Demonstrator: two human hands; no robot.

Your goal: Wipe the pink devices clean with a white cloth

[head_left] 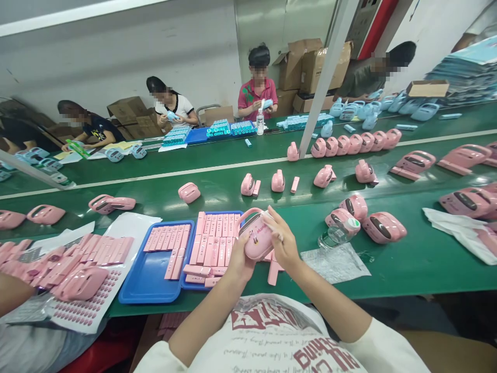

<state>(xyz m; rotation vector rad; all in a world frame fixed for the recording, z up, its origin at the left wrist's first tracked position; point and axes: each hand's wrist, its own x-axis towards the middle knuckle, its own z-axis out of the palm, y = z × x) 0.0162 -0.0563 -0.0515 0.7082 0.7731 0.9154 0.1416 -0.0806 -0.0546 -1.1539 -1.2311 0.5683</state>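
A glossy pink plastic case [257, 242] with a rounded body, a loop handle and a small printed design is held up in front of me, tilted. From below and the left side, my left hand [241, 256] is closed around it. The fingers of my right hand [282, 237] press on its upper right side. Bits of what looks like a white cloth [267, 215] show at those fingers, mostly hidden. Just behind and left of the case is a blue tray [186, 284] of pink bar-shaped pieces [212, 248]. Some loose pink bars [273, 272] lie under my right hand.
Another blue tray [145, 290] stands left, near a sticker sheet [83, 311] and a neighbour's arm [13, 295]. A clear bottle [334, 235] lies right by a crumpled plastic bag [337, 264]. Pink cases line the green conveyor belt [217, 178]; several co-workers [258, 90] sit across.
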